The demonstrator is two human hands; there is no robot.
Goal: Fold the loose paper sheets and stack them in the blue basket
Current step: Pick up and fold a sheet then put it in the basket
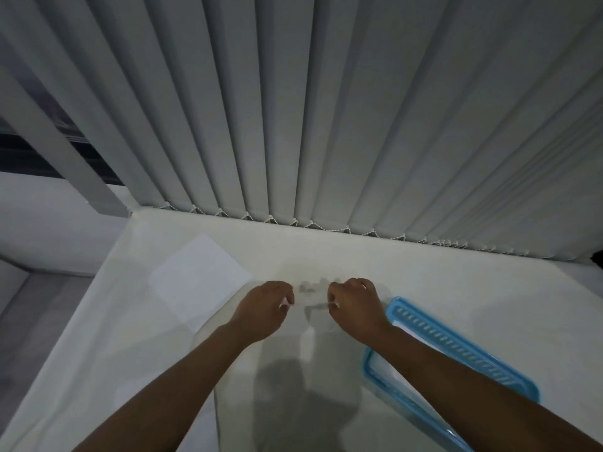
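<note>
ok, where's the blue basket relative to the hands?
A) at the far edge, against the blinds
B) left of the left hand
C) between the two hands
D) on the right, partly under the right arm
D: the blue basket sits on the right, with the arm of the right hand crossing over it. The loose sheets lie left of the left hand. Both hands pinch a sheet.

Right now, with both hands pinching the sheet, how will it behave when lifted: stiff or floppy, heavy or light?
Probably floppy: the sheet looks thin, and the left hand and right hand each pinch a corner, suggesting it needs two holds. Likely very light, so it may slide on the smooth table if pushed. It should crease easily.
</note>
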